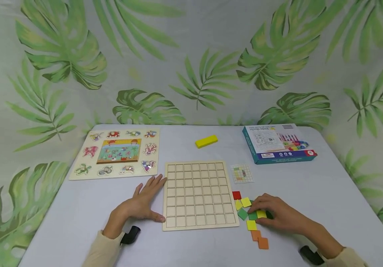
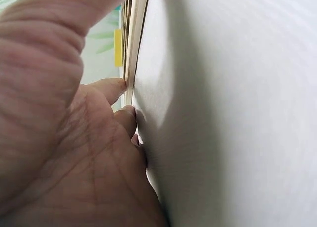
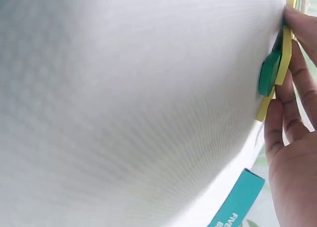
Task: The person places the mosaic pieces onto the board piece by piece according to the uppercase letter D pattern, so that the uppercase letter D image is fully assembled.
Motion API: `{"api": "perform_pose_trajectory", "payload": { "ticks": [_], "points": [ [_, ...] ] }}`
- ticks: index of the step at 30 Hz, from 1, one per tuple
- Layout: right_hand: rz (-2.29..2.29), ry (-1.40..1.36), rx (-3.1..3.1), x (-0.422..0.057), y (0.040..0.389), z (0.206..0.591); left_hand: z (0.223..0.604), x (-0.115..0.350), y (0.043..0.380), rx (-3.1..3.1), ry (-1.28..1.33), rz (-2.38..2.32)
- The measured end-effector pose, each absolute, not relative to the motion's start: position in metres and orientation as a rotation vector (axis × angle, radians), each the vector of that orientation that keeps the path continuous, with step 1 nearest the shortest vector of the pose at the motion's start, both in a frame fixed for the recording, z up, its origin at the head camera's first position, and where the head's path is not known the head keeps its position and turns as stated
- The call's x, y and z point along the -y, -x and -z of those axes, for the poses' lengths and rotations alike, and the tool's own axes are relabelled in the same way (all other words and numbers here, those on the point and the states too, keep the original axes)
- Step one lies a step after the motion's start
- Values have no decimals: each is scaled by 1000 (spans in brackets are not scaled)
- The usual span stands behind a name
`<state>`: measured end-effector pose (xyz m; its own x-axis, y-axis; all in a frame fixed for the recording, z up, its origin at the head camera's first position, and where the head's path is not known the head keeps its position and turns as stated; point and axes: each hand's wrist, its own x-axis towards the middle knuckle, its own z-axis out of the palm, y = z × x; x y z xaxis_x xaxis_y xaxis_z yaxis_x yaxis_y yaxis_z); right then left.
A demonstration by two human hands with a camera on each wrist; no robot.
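Observation:
My left hand (image 1: 144, 202) lies beside a wooden grid board (image 1: 199, 196), its fingers spread and straight, with thumb and fingertips at the board's left edge. In the left wrist view, fingertips meet that thin wooden edge. To the board's right, my right hand (image 1: 276, 211) reaches over a loose group of square tiles. Its fingers are apart and touch a yellow tile (image 3: 284, 58), which overlaps a green tile (image 3: 269, 73). Around it lie a red tile (image 1: 236, 195), more yellow and green ones, and orange tiles (image 1: 263, 243). The palm hides part of the group.
A small pattern card (image 1: 242, 174) lies right of the board's top corner. Behind it sits a boxed toy set (image 1: 280, 144). A yellow block (image 1: 206, 141) is at the back. A sea-animal puzzle board (image 1: 114, 154) occupies the left rear. A leaf-print cloth (image 1: 198, 66) hangs behind.

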<state>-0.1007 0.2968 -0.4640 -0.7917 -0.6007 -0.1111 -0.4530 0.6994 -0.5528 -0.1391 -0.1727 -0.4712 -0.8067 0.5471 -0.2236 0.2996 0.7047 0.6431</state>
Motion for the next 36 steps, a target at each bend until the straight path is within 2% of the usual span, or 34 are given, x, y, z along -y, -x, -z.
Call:
{"api": "perform_pose_trajectory", "payload": {
  "ticks": [16, 24, 36],
  "points": [
    [689, 744, -2653, -297, 97, 458, 478, 173, 141, -2508, -688, -864],
    [774, 856, -2688, -288, 101, 452, 479, 175, 137, -2514, -705, -907],
    [825, 958, -2667, -265, 126, 451, 476, 174, 138, -2520, -682, -843]
  ]
}}
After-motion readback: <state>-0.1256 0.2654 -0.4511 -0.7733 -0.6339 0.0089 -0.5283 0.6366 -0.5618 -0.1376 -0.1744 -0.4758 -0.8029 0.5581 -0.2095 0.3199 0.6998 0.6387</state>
